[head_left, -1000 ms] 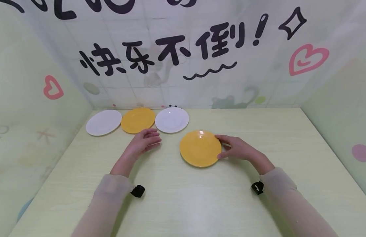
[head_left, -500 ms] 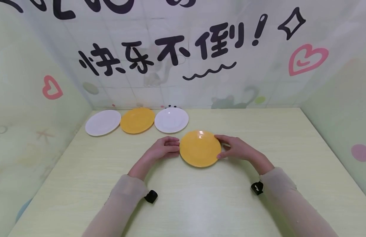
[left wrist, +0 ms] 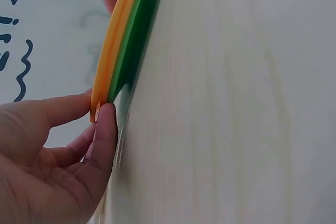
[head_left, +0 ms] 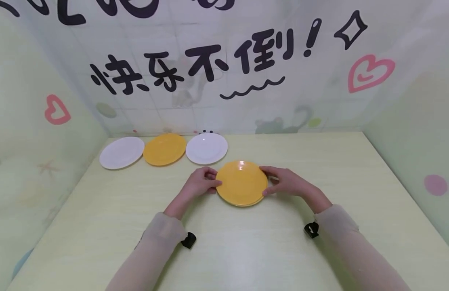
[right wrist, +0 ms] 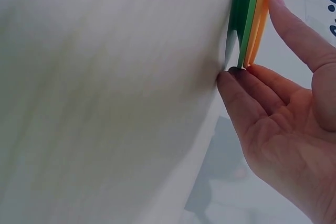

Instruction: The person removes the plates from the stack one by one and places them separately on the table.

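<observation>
Near the middle of the table is a stack of round plates, with a yellow plate [head_left: 242, 182] on top. Side-on in the left wrist view, orange-yellow rims [left wrist: 113, 51] lie over a green plate [left wrist: 128, 51]. My left hand [head_left: 200, 182] pinches the top yellow plate at its left edge, thumb over the rim and fingertips at the edge. On the other side my right hand [head_left: 284, 182] holds the stack's right edge. Its thumb [right wrist: 296, 30] touches the yellow rim while the fingers [right wrist: 252, 87] reach under the edge by the table. How many plates are stacked is unclear.
Along the back of the table [head_left: 224, 250] lie a white plate [head_left: 122, 152], a yellow plate [head_left: 164, 149] and another white plate [head_left: 206, 148] in a row. A printed cloth [head_left: 224, 113] hangs behind them, with side walls left and right.
My left hand has come rightward from beside the back row to the stack's left edge, and its thumb now lies over the rim. The right hand stays at the right edge.
</observation>
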Motion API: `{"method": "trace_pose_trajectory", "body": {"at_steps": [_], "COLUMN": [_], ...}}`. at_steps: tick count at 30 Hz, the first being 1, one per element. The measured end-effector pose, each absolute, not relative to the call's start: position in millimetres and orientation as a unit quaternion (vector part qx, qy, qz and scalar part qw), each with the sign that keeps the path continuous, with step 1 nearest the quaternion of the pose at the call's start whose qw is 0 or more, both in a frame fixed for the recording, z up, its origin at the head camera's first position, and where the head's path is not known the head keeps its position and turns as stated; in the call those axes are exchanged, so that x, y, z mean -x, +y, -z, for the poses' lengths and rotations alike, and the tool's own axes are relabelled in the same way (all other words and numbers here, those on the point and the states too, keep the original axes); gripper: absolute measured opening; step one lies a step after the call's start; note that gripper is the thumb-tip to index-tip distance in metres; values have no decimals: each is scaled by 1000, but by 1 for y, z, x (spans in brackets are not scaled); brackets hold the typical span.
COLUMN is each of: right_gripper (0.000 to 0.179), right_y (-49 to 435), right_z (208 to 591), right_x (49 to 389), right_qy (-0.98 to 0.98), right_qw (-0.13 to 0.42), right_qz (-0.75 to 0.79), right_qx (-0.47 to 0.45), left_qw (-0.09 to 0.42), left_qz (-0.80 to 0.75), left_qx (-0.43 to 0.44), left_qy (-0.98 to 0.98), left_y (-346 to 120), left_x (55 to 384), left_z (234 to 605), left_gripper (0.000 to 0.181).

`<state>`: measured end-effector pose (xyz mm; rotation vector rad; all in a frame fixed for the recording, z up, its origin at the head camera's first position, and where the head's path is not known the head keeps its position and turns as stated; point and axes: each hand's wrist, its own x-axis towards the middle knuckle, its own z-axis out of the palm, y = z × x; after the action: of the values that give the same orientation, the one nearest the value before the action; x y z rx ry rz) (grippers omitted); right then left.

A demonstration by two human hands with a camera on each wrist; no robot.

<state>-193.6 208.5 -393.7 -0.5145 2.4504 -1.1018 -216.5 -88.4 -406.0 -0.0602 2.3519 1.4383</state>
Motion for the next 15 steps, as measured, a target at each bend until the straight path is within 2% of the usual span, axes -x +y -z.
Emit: {"method": "trace_pose_trajectory", "body": {"at_steps": [9,15], "right_gripper": [85,83], "right_y": [209,206], "right_z": [397,395], "right_x": [191,193], "right_qy": [889,889], "right_qw": [198,189], "right_qz": [374,376], "right_qx": [175,182], "left_qw": [170,187], "left_qz": [-560,-605], "left_qx": [1,3], "left_qy": [811,774], "left_y": [-93,-105], "left_x": [213,212], "left_z": [401,391], "left_gripper": [30,34]}}
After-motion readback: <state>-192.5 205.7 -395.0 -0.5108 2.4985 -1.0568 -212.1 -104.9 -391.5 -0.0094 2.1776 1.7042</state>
